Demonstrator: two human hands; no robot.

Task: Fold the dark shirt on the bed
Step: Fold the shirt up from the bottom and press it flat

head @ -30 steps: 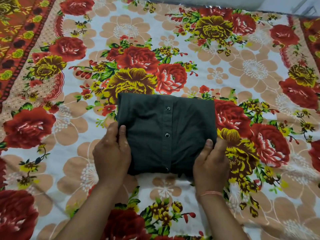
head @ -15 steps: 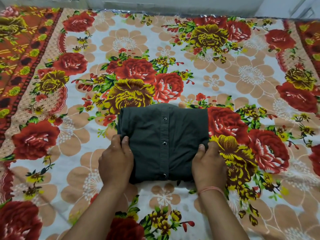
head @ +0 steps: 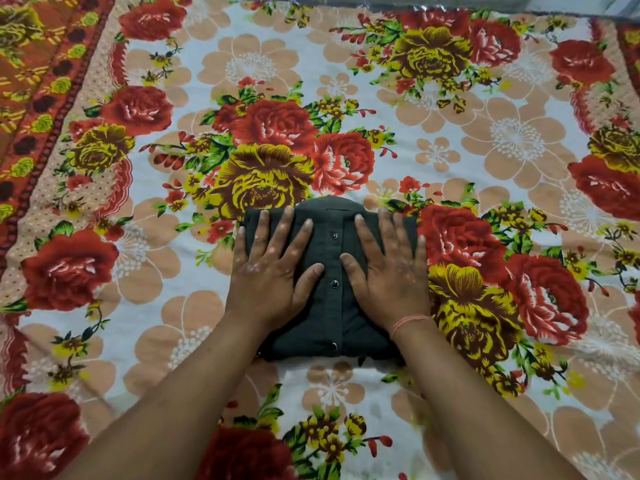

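The dark shirt (head: 332, 306) lies folded into a compact rectangle in the middle of the bed, button placket up with three snaps showing and the collar curving out at its far edge. My left hand (head: 270, 271) rests flat on its left half, fingers spread. My right hand (head: 388, 268) rests flat on its right half, fingers spread too, with a thin orange thread around the wrist. Both palms press down on the cloth and neither hand grips anything.
The bed is covered by a floral sheet (head: 485, 140) with red and yellow roses on white, with an orange patterned border (head: 31, 81) along the left. The bed's far edge (head: 381, 3) runs along the top, with a pale wall behind.
Both hands left the shirt's near side edges and moved forward onto its top, now lying flat with fingers spread. The shirt looks shorter and thicker than a second ago.
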